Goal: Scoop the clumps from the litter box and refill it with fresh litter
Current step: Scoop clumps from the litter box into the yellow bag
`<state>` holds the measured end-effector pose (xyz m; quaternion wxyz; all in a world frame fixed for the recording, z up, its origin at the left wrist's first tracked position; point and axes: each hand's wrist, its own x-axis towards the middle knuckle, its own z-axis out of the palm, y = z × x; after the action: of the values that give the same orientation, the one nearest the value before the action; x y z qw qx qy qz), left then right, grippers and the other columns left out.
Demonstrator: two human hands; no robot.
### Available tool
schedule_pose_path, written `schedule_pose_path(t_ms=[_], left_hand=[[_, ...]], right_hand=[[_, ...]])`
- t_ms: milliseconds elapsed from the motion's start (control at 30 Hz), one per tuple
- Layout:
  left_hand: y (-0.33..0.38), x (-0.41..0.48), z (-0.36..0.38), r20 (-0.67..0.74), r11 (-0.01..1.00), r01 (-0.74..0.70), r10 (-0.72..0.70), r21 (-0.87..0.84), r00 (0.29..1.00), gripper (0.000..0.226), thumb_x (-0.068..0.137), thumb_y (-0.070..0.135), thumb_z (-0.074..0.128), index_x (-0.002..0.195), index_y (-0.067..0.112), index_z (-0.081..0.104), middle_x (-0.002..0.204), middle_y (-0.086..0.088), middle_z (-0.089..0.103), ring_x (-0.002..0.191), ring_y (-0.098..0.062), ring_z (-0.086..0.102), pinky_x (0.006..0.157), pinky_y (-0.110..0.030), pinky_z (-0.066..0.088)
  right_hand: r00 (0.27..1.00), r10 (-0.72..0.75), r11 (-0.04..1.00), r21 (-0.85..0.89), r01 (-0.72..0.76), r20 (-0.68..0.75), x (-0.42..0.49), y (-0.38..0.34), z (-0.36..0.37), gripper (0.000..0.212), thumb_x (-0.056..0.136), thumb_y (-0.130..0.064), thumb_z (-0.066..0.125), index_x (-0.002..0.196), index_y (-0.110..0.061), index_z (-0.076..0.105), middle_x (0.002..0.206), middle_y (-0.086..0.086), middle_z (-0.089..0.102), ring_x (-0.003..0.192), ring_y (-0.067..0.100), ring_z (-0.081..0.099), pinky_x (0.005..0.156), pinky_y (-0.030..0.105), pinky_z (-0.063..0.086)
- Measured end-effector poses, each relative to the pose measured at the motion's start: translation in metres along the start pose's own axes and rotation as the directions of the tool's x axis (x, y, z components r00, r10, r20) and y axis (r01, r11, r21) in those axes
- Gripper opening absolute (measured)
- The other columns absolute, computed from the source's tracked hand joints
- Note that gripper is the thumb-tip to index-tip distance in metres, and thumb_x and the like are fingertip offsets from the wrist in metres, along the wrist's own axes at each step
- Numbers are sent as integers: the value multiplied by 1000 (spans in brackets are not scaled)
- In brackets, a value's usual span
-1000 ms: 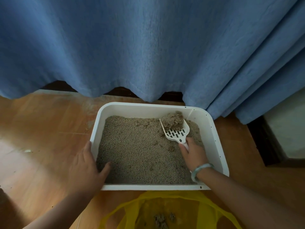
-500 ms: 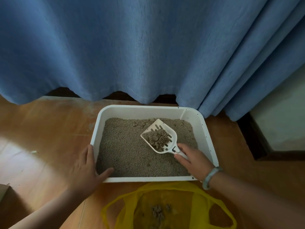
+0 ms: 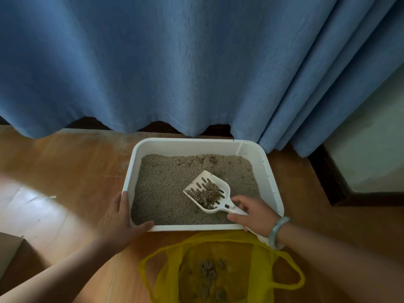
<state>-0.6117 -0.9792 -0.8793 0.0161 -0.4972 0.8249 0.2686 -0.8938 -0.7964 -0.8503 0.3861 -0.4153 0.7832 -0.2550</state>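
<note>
Fig.: R hand (image 3: 255, 212) grips the handle of the scoop (image 3: 226, 193), fingers curled round it. L hand (image 3: 119, 221) lies flat on the near-left corner of the litter box (image 3: 192, 142), fingers straight along the left rim, thumb across the near rim, holding nothing. Scoop is inside the box, over the near-right part of the litter (image 3: 166, 189). Its long axis runs from handle (near-right) to blade (far-left), blade approx. level & loaded w/ clumps (image 3: 208, 193). Key relation: yellow bag (image 3: 172, 254) lies open on the floor (image 3: 65, 171) just near of the box's near wall, i.e. behind the handle end, opposite to where the blade points. R hand is the nearer, its wrist over the bag's far-right edge; L hand is off to the left. Likely next move: draw the scoop back over the near wall, kept level, then tip. Bag already holds dumped clumps (image 3: 208, 270). Lumps by the far wall suggest scooping is unfinished; no fresh litter in view.
</note>
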Motion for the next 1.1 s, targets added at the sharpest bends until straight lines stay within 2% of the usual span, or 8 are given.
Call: schedule_pose_path(t_ms=[133,467,633,700,833,900,967,1100], left_hand=[[2,0,3,-22,1000,10,-9,15,1000,113,75,62,63,150,8,-1,158,-7,0,144,-25,8,114,-36,18],[1,-2,3,12,998,34,-34,60,999,110,77,67,56,150,10,-3,159,-6,-5,145,-25,6,114,-38,20],[3,-2,3,33,997,42,-45,67,998,110,78,67,55,150,10,-4,159,-6,-6,145,-25,6,114,-39,20],[4,-2,1,43,996,45,-49,72,998,109,79,66,55,150,10,-5,159,-7,-7,145,-25,5,114,-40,20],[4,-5,-1,52,996,39,-43,79,998,107,80,64,55,150,9,-4,158,-9,-7,145,-27,5,114,-42,20],[4,-6,-1,53,996,40,-44,75,998,106,81,63,56,150,9,-3,159,-9,-6,145,-27,5,114,-42,20],[3,-7,0,49,997,47,-50,69,998,105,81,62,56,151,10,-3,159,-9,-6,145,-27,5,114,-43,20],[2,-7,1,41,996,50,-53,67,998,105,81,62,56,151,10,-2,159,-9,-6,145,-27,5,114,-43,20]], right_hand=[[999,11,1000,-7,-11,30,-8,0,1,27,84,-25,69,107,-30,55,88,5,63,54,10,60,61,33,53],[999,40,999,-31,-39,25,-18,2,0,27,85,-26,67,110,-25,58,89,7,64,57,13,63,67,35,54],[1000,9,998,54,-9,-1,-27,4,2,28,84,-23,68,109,-28,58,88,5,65,75,23,67,65,33,56],[1000,-13,995,102,13,1,-37,7,4,28,84,-19,69,105,-33,57,86,3,64,77,20,66,66,29,56],[998,-63,994,85,63,-4,-62,22,10,31,81,-18,71,103,-37,60,84,1,65,78,14,65,70,32,54],[995,-97,995,6,97,5,-74,33,16,29,80,-19,72,101,-35,60,81,1,62,73,11,60,67,28,50],[991,-118,981,-147,125,58,-84,44,22,27,81,-24,70,98,-37,54,85,-7,59,77,5,57,68,22,48],[976,-122,855,-481,195,179,-91,50,27,23,89,-38,54,110,-29,50,105,-14,56,89,9,57,74,29,46]])
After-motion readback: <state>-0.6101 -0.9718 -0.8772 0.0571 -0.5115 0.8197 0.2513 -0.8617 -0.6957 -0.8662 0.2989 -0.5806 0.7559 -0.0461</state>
